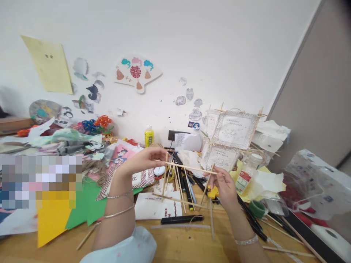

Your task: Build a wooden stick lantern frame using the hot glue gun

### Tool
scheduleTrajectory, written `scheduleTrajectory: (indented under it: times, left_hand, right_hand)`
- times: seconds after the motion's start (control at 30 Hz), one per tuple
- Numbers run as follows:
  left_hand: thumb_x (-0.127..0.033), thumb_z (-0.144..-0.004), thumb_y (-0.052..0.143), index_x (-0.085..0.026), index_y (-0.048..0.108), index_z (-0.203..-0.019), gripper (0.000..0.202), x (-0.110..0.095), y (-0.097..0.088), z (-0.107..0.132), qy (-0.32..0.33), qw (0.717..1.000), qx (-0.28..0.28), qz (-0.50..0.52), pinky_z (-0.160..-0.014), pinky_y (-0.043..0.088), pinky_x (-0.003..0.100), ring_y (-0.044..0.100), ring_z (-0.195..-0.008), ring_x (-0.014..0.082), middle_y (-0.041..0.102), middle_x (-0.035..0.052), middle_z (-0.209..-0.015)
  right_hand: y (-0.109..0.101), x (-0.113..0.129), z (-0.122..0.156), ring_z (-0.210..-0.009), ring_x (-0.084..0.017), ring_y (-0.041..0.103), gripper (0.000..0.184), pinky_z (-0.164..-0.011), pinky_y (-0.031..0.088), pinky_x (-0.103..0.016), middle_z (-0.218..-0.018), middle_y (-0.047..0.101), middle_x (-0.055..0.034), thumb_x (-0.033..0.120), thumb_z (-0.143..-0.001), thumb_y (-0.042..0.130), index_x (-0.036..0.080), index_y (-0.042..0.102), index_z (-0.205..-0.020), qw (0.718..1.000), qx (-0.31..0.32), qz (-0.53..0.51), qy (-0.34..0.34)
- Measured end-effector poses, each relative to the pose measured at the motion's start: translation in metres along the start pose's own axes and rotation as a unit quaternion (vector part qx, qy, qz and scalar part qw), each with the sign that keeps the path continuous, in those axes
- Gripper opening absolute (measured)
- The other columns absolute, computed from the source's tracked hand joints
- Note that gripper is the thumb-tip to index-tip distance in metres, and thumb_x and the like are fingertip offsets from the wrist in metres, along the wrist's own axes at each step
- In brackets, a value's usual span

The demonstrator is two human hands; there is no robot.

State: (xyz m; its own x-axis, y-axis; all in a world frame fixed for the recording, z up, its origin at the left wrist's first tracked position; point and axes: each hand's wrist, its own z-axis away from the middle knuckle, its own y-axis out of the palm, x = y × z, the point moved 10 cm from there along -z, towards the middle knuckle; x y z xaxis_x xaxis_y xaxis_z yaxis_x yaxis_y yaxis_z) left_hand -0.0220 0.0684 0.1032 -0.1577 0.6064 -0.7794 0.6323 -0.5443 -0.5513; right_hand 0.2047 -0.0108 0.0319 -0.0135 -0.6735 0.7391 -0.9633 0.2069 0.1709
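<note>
My left hand (153, 157) pinches the upper left corner of a square frame of thin wooden sticks (189, 167). At the upper right corner, the fingers of my right hand (224, 185) are closed on the same frame. The frame is held tilted above the table, with its lower stick (178, 200) over a white sheet with dark red marks (145, 208). Below it lie a black marker (181, 219) and a translucent stick (189, 227). A small yellow object (213, 192), partly hidden, sits beside my right hand.
Loose sticks and pens crowd the wooden table (178, 248). A paper-panelled stick lantern (234, 128) stands behind, near a clear bottle (246, 175). Coloured paper (89, 197) and twine (94, 171) lie left; a plastic bag (315, 182) lies right. A yellow bottle (149, 136) stands by the wall.
</note>
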Motion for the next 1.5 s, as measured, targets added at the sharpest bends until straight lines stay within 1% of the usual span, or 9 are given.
scheduleTrajectory:
  times: [0.17,0.27,0.53,0.63,0.83,1.0,1.13,1.3,1.5]
  left_hand:
    - [-0.035,-0.076,0.060,-0.017,0.058,-0.086,0.021,-0.004,0.001,0.001,0.005,1.000,0.002,-0.005,-0.077,0.049,0.033,0.059,-0.085,0.0178,0.063,0.0046,-0.089]
    - [-0.036,-0.076,0.060,-0.017,0.058,-0.087,0.022,-0.006,0.000,0.002,0.001,1.000,0.003,-0.008,-0.076,0.049,0.032,0.059,-0.083,0.0172,0.063,0.0041,-0.087]
    - [-0.040,-0.077,0.060,-0.017,0.056,-0.080,0.024,-0.002,-0.003,-0.001,-0.008,0.998,-0.004,-0.059,-0.062,0.044,0.025,0.055,-0.071,0.0141,0.059,0.0010,-0.076]
    - [-0.040,-0.077,0.060,-0.017,0.055,-0.078,0.024,-0.002,-0.003,-0.003,-0.007,0.998,-0.008,-0.054,-0.063,0.046,0.026,0.056,-0.072,0.0152,0.059,0.0014,-0.077]
    - [-0.037,-0.077,0.062,-0.017,0.059,-0.085,0.021,0.001,-0.003,-0.002,-0.015,0.999,0.012,-0.043,-0.068,0.049,0.027,0.059,-0.077,0.0173,0.063,0.0041,-0.084]
    - [-0.031,-0.077,0.062,-0.015,0.059,-0.092,0.022,-0.006,-0.003,-0.002,-0.001,0.999,0.011,-0.051,-0.068,0.049,0.025,0.059,-0.079,0.0153,0.064,0.0054,-0.088]
    - [-0.028,-0.076,0.062,-0.015,0.060,-0.087,0.017,-0.014,-0.001,-0.007,0.015,0.998,0.001,-0.062,-0.066,0.047,0.022,0.058,-0.079,0.0137,0.064,0.0043,-0.087]
    - [-0.027,-0.076,0.061,-0.015,0.060,-0.081,0.012,-0.019,0.004,-0.010,0.029,0.998,0.006,-0.057,-0.060,0.046,0.020,0.058,-0.072,0.0115,0.065,0.0037,-0.086]
    - [-0.027,-0.076,0.062,-0.016,0.059,-0.080,0.012,-0.014,-0.001,-0.008,0.010,0.998,-0.021,-0.066,-0.058,0.046,0.020,0.058,-0.068,0.0112,0.063,0.0010,-0.077]
  right_hand:
    - [0.000,-0.002,0.000,-0.045,-0.011,0.051,0.023,-0.046,0.044,-0.028,-0.074,0.069,-0.0031,0.039,-0.087,0.050,0.022,0.057,-0.102,1.000,0.006,0.011,-0.005]
    - [0.003,-0.001,-0.001,-0.045,-0.010,0.051,0.023,-0.046,0.043,-0.027,-0.076,0.069,-0.0030,0.038,-0.087,0.049,0.023,0.057,-0.102,1.000,0.014,0.005,-0.015]
    - [0.007,-0.003,-0.002,-0.045,-0.010,0.050,0.025,-0.046,0.043,-0.026,-0.079,0.070,-0.0038,0.040,-0.087,0.048,0.022,0.058,-0.103,1.000,0.015,-0.007,-0.006]
    - [0.009,0.001,-0.002,-0.046,-0.009,0.050,0.026,-0.046,0.043,-0.025,-0.078,0.069,-0.0031,0.040,-0.087,0.049,0.021,0.058,-0.102,1.000,0.020,0.002,-0.012]
    - [0.010,0.007,-0.004,-0.045,-0.009,0.050,0.027,-0.046,0.042,-0.025,-0.076,0.069,-0.0029,0.042,-0.086,0.049,0.021,0.058,-0.100,1.000,0.013,-0.004,-0.010]
    - [0.011,0.007,-0.005,-0.045,-0.008,0.050,0.025,-0.047,0.041,-0.024,-0.075,0.069,-0.0018,0.040,-0.086,0.051,0.021,0.058,-0.101,0.999,0.018,-0.031,-0.009]
    - [0.009,0.008,-0.006,-0.045,-0.008,0.050,0.024,-0.046,0.040,-0.023,-0.075,0.069,-0.0013,0.040,-0.086,0.051,0.022,0.059,-0.100,0.999,0.019,-0.038,-0.016]
    - [0.008,0.010,-0.005,-0.045,-0.008,0.050,0.024,-0.044,0.039,-0.023,-0.077,0.069,-0.0016,0.038,-0.087,0.050,0.022,0.059,-0.101,0.999,0.019,-0.033,-0.026]
    - [0.009,0.009,-0.005,-0.045,-0.007,0.050,0.023,-0.047,0.041,-0.023,-0.077,0.069,-0.0015,0.037,-0.087,0.050,0.021,0.060,-0.101,0.999,0.024,-0.041,-0.022]
